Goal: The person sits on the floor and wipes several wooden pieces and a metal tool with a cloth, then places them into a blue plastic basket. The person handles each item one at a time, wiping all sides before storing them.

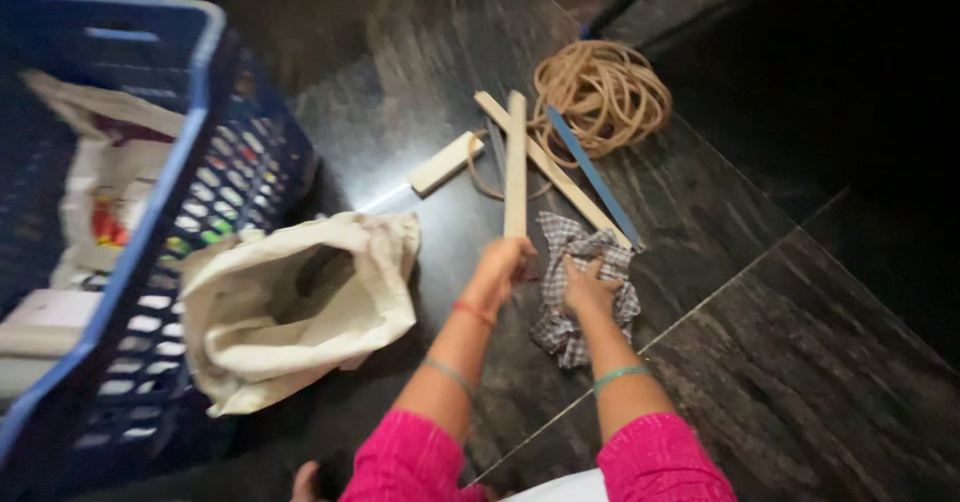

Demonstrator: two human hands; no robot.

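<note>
Dark polished stone floor [800, 362], seen from above.
Left hand [503, 262] clenched around a pale wooden strip [516, 162], held upright. Right hand [588, 287] grasps a checked cloth [560, 327] bunched on the floor. Coiled rope [600, 92], cream cloth bag [290, 312] and blue crate [180, 162] nearby.

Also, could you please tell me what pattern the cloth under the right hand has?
The cloth is checked, grey and white, seen in the head view.
</note>
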